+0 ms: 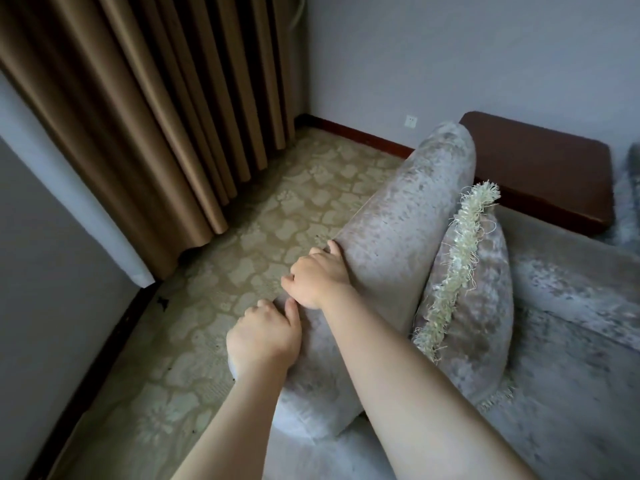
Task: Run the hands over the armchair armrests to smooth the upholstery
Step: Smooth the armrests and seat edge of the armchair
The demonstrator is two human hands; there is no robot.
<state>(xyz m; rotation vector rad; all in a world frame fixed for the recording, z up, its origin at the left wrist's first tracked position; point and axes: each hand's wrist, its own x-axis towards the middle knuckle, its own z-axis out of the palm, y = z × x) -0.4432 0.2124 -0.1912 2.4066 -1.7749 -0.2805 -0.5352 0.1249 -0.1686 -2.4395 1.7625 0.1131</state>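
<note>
Floor's covered in a pale yellowish flower-pattern carpet. The grey velvety armchair sits right on it, and the brown curtain hangs down to about carpet level on the left. On the seat there's a fringed cushion stood upright against the inside of the armrest. The left hand and right hand are on that armrest's outer edge, fingers curled over the side, left one nearer.

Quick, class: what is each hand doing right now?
Left hand: fingers curled over the armrest edge, gripping it.
Right hand: also gripping the armrest, farther along.
</note>
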